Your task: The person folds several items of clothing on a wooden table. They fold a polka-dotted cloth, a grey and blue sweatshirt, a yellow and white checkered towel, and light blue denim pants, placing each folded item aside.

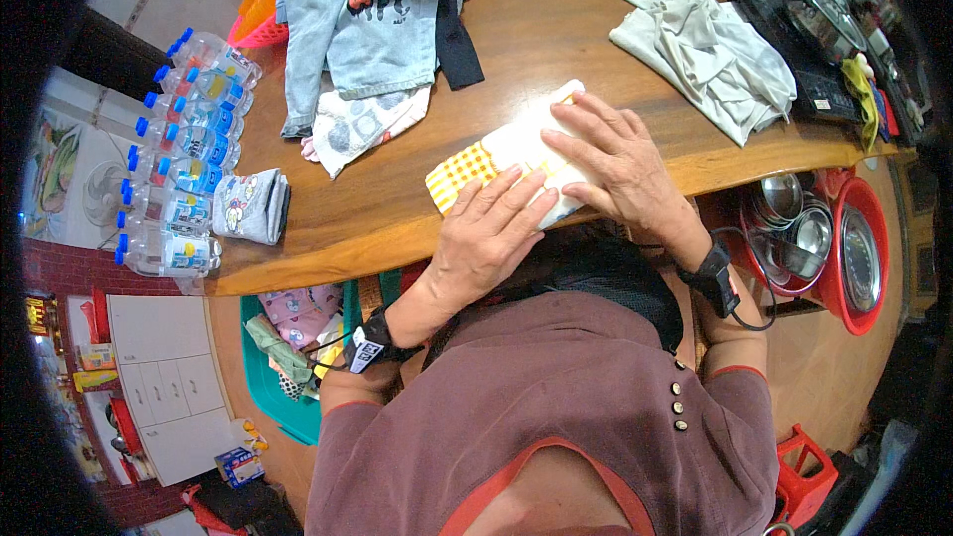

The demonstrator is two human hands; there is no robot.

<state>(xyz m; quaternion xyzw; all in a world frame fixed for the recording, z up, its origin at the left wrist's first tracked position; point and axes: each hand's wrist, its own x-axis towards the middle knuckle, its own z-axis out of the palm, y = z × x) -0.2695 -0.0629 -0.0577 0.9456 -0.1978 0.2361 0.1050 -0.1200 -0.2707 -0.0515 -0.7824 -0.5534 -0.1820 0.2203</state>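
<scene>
A white and yellow-checked cloth garment (pixel 514 145) lies folded in a long narrow shape at the front edge of the wooden table (pixel 536 7). My left hand (pixel 488 234) rests flat on its lower left part, fingers slightly apart. On its right part lies my right hand (pixel 614 156), fingers spread and pressing from above. Neither hand pinches the fabric. The cloth's underside and the part beneath my palms are hidden.
Left stand a folded grey garment (pixel 252 206) and several plastic bottles (pixel 182 212). A denim jacket (pixel 383 22) lies over other clothes behind. Crumpled pale cloth (pixel 707 59) is at right, near a black cooker (pixel 826 93). Below are a teal clothes bin (pixel 275 406) and red basins (pixel 849 305).
</scene>
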